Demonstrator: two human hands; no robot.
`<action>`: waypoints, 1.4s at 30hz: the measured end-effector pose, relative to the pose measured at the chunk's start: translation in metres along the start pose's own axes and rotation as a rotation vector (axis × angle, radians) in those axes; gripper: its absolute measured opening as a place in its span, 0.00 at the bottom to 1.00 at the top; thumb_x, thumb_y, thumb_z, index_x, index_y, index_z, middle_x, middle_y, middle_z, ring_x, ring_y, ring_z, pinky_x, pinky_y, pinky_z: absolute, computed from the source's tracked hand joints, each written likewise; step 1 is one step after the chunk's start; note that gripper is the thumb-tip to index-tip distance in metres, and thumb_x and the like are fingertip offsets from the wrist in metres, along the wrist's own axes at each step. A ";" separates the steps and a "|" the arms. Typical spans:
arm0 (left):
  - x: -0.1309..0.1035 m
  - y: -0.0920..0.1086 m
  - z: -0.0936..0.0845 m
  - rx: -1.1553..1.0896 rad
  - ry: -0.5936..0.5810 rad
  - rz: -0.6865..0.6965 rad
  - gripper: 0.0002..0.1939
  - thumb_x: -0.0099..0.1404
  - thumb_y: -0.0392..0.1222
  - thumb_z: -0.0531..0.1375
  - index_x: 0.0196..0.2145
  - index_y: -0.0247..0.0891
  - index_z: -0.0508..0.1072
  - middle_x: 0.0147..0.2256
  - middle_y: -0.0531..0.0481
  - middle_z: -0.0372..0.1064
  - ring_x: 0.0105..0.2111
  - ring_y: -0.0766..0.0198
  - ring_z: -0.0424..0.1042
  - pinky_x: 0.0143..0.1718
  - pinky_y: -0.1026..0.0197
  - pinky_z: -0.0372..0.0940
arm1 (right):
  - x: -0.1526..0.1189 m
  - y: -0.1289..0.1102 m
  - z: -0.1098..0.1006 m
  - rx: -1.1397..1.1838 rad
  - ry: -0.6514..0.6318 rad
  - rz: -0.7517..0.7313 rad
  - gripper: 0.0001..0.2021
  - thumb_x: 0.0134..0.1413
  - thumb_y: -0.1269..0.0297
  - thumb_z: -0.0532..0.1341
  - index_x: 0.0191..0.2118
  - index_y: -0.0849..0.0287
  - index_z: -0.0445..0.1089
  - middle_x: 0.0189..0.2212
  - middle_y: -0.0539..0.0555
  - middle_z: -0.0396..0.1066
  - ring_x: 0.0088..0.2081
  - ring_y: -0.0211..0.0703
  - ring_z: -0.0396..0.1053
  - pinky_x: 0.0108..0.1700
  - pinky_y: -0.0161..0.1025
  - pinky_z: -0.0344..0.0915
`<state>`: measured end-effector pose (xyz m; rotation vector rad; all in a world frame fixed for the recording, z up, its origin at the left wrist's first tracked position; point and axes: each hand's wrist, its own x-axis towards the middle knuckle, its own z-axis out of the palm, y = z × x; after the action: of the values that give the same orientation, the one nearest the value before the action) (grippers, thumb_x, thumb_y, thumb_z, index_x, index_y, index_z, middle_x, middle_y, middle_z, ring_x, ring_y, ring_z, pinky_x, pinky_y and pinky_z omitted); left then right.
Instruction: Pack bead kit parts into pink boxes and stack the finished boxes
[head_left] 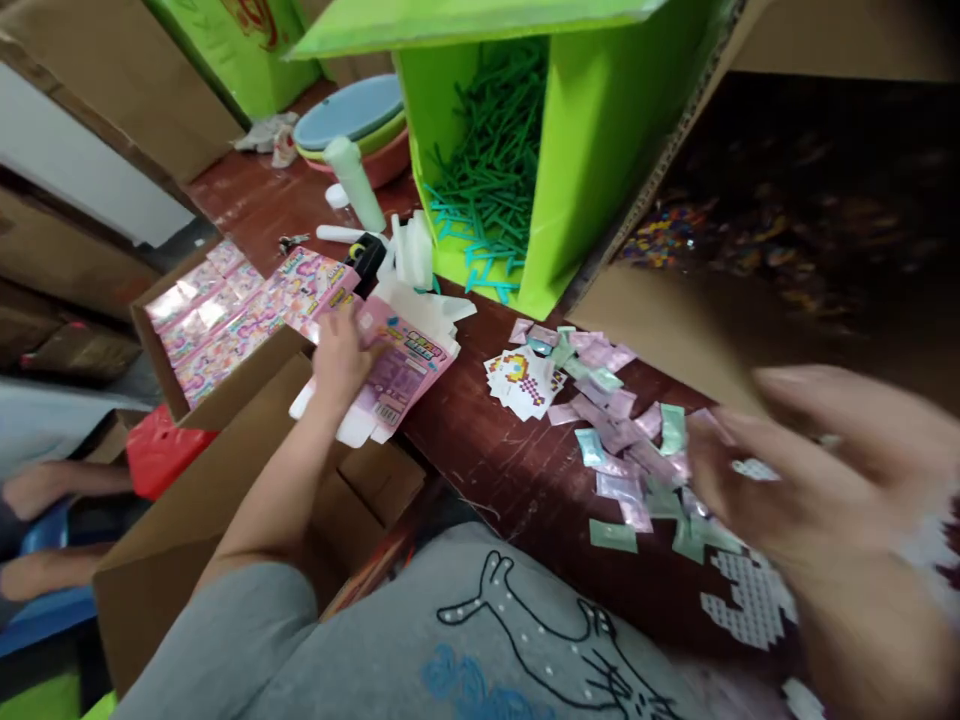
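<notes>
My left hand is on a pink printed carton, thumb and fingers closed at its upper left end. White flaps stick out at the carton's ends, and more white flaps lie behind it. Beside my fingers is another pink patterned box. My right hand is smeared by motion at the right, above the table; whether it holds anything is unclear. Small pink, green and blue sachets lie scattered to its left. Near them is a little stack of white cards with a pixel picture.
A green box holds many green plastic sticks. At right a cardboard box contains small colourful pieces. Filled pink packs sit in a carton at left, beside an open cardboard box. Stacked basins and a bottle stand behind.
</notes>
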<state>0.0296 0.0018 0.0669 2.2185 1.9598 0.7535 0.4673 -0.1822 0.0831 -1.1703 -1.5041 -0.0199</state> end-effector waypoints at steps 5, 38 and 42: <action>-0.049 0.061 -0.019 -0.465 0.066 0.079 0.28 0.74 0.59 0.71 0.63 0.41 0.81 0.55 0.42 0.82 0.51 0.51 0.81 0.62 0.43 0.77 | -0.011 -0.052 0.083 -0.130 -0.332 -0.250 0.22 0.74 0.67 0.64 0.69 0.48 0.73 0.68 0.58 0.76 0.70 0.56 0.74 0.67 0.59 0.79; -0.108 0.164 0.088 -1.216 -0.705 0.156 0.19 0.75 0.58 0.71 0.51 0.46 0.71 0.45 0.50 0.79 0.43 0.61 0.79 0.46 0.57 0.74 | -0.108 0.000 -0.020 0.220 -0.152 0.468 0.21 0.74 0.63 0.69 0.67 0.39 0.78 0.55 0.52 0.83 0.53 0.44 0.82 0.56 0.48 0.82; -0.103 0.167 0.078 -1.189 -0.840 0.144 0.25 0.73 0.63 0.71 0.37 0.44 0.65 0.48 0.43 0.84 0.48 0.54 0.83 0.52 0.48 0.77 | -0.086 -0.007 -0.028 0.319 -0.294 0.521 0.04 0.72 0.56 0.71 0.47 0.47 0.82 0.50 0.52 0.86 0.53 0.45 0.84 0.56 0.49 0.83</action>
<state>0.2080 -0.1059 0.0310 1.4800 0.6322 0.5799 0.4685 -0.2569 0.0313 -1.3032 -1.3434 0.7451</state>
